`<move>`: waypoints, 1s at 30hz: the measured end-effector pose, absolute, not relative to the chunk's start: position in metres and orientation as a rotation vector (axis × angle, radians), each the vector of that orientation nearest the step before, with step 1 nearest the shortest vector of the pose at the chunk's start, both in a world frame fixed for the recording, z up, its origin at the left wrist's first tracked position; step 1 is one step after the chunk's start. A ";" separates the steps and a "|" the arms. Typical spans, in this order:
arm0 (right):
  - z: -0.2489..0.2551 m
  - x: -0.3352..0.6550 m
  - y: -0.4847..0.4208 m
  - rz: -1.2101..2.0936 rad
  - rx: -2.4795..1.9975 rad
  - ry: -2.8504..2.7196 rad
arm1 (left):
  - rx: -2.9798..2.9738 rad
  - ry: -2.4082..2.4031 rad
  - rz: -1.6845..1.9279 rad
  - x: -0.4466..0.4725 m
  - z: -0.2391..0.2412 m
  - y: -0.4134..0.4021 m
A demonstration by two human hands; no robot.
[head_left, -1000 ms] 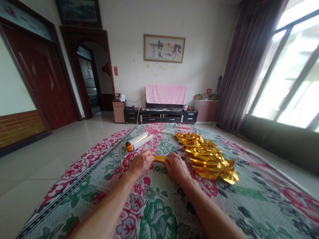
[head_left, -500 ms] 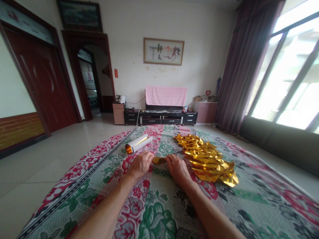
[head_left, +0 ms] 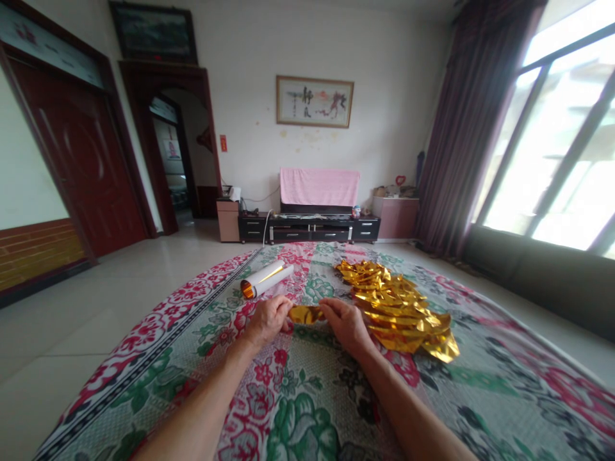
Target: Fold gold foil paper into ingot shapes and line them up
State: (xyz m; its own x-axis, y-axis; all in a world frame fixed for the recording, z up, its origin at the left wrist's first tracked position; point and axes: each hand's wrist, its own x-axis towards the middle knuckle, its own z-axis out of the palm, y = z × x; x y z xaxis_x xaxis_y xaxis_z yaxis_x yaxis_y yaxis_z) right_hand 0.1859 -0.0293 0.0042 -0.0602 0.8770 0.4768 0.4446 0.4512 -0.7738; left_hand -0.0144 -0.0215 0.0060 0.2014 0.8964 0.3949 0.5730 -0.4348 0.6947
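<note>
A small folded piece of gold foil paper stretches between my two hands, above the flowered cloth. Its left end is pinched in the closed fingers of my left hand. The right end sits between the thumb and fingers of my right hand. Just right of my right hand lies a row of overlapping folded gold foil pieces. Beyond my left hand rests a roll of paper, white outside and gold inside.
The patterned tablecloth covers a rounded table. Behind it stands a low black cabinet, with a pink cloth draped over something on top. A purple curtain hangs by the window at right. Tiled floor shows at left.
My hands have drawn slightly apart, the left one moving a little left. More of the gold foil's shiny face now shows between them.
</note>
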 end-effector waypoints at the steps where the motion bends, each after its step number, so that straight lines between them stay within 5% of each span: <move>1: 0.004 0.186 -0.029 0.516 -1.164 -1.692 | 2.079 1.354 1.111 -0.015 0.005 -0.021; 14: 0.005 0.187 -0.029 0.173 -1.090 -1.770 | 2.798 1.281 1.285 -0.009 0.011 -0.021; 30: 0.013 0.180 -0.040 -0.094 -1.048 -2.018 | 2.862 1.201 1.281 -0.004 0.009 -0.024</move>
